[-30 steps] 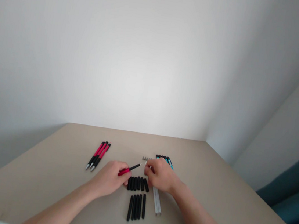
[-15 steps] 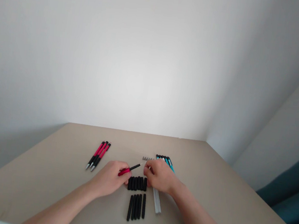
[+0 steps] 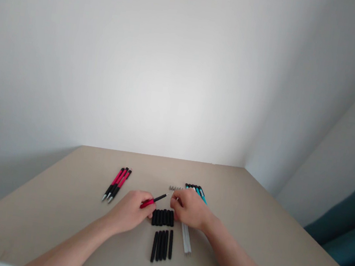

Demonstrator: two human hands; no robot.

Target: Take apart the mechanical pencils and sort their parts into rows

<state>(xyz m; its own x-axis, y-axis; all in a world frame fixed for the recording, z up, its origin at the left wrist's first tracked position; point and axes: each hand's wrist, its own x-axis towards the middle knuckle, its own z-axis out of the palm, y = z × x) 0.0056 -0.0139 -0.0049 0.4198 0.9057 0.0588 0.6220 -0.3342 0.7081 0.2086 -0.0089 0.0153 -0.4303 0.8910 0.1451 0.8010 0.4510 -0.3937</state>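
My left hand (image 3: 129, 211) is closed around a red and black pen (image 3: 154, 200) that points up and to the right. My right hand (image 3: 188, 207) is curled just beyond the pen's tip, fingers pinched together on something too small to make out. Both hands rest on the beige table (image 3: 54, 212). Directly below them lie a row of short black grip sleeves (image 3: 162, 217) and a row of longer black tubes (image 3: 162, 245). White refills (image 3: 186, 240) stick out from under my right hand.
Three red and black pens (image 3: 117, 184) lie together at the back left. Teal pens (image 3: 198, 191) and a few small metal springs (image 3: 173, 188) lie behind my right hand. A white wall rises behind the table; a teal seat (image 3: 348, 236) stands at the right.
My right hand has shifted slightly to the left, toward the pen's tip, and one black grip sleeve that lay askew at the right end is gone from the row. The left hand has barely moved.
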